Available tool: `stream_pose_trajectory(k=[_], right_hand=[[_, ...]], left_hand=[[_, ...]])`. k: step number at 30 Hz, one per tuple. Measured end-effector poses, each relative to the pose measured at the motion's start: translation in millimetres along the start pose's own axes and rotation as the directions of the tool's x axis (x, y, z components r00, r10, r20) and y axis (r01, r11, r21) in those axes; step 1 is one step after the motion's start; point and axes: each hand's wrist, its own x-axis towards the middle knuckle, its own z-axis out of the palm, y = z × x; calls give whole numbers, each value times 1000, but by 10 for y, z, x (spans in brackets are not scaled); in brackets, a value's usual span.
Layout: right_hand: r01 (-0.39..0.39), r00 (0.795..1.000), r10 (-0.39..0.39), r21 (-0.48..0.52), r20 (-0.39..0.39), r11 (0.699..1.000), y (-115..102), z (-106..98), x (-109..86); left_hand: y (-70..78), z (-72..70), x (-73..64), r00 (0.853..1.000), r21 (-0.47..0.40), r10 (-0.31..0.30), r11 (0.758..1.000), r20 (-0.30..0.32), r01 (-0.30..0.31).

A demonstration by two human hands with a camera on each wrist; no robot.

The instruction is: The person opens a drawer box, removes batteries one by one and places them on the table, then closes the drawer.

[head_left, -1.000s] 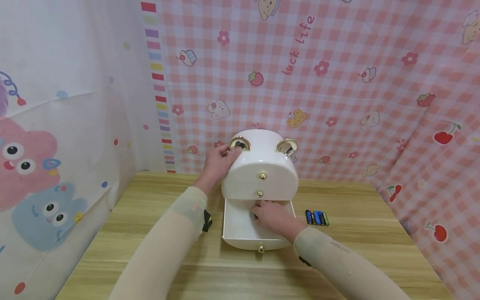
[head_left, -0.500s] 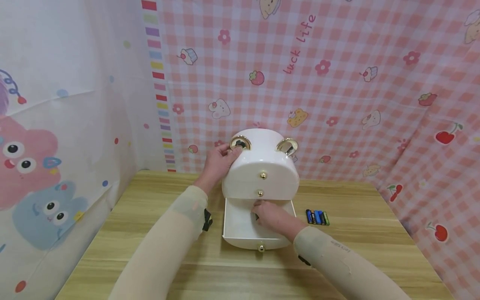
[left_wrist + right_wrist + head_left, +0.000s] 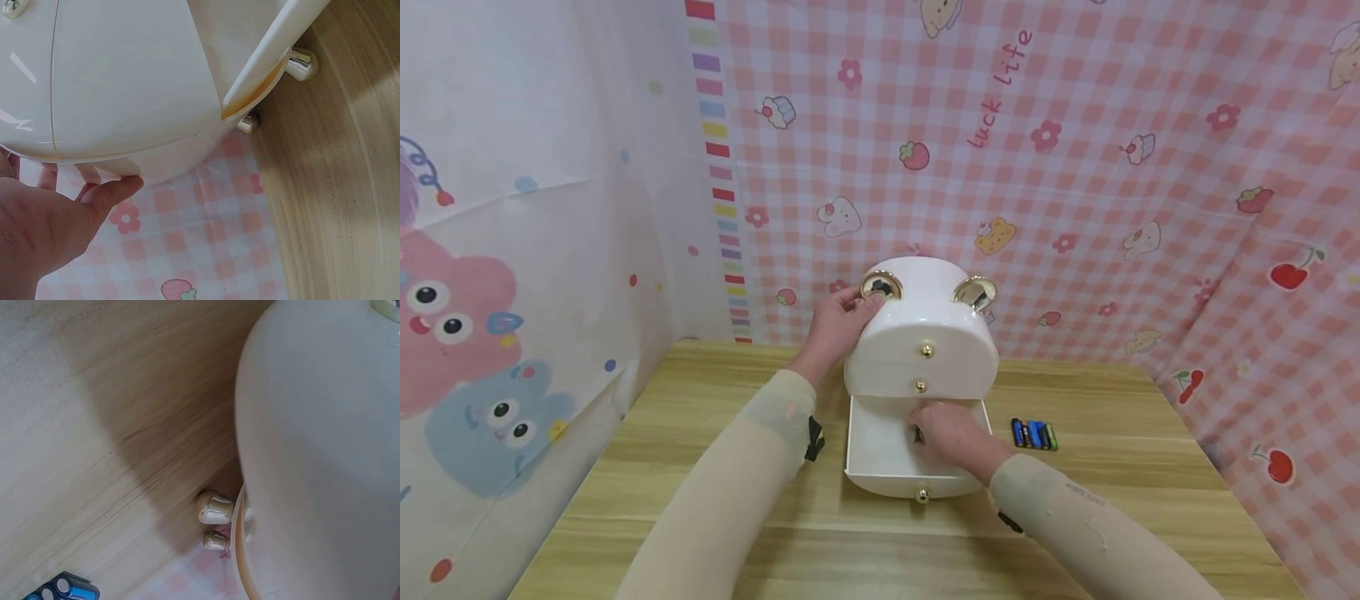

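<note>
A white desktop drawer box (image 3: 917, 325) with gold ring ears stands on the table. My left hand (image 3: 838, 325) rests against its left side, close to the left gold ear (image 3: 881, 287). In the left wrist view, thumb and fingers touch the box's curved wall. Its lower drawer (image 3: 872, 433) is pulled out. Inside it my right hand (image 3: 951, 432), fingers curled, pinches a small dark object (image 3: 918, 435); most of that object is hidden by the fingers, so its kind cannot be told. The right wrist view hides this hand behind the white drawer (image 3: 325, 437).
Right of the box, several batteries (image 3: 1034, 434) lie side by side on the wooden table (image 3: 715, 500). Gold knobs mark the box front, one knob (image 3: 922, 495) on the pulled-out drawer. Gold feet (image 3: 214, 509) hold the box up. A checked cloth (image 3: 1075, 183) hangs behind.
My right hand has shifted slightly right inside the drawer, and more of the small dark object shows below its fingers. My left hand stays where it was on the box.
</note>
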Motion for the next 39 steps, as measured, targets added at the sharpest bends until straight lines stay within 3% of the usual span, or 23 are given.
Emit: stream_pose_trajectory(k=[5,10,16,27,34,39], right_hand=[[-28,1000,27,128,14,991,-14,-52,-48],[-29,999,32,314,-4,949,-8,-200,-133],[-5,1000,11,407,-12,913,43,-403,-290],[-50,997,72,489,-26,871,232,-608,-671],[-36,985,106,433,-137,901,426,-656,-826],[-49,979,123,402,-160,914,561,-686,-922]], left_hand=[[-4,-14,2,1000,15,0,1000,7,-1],[6,-19,1,1000,31,-2,1000,15,2],[8,-1,-5,1000,8,3,1000,10,-3],[15,2,-17,1000,9,-5,1000,3,5],[-7,1,-1,1000,4,4,1000,4,-4],[-14,-2,1,1000,12,-2,1000,6,2]])
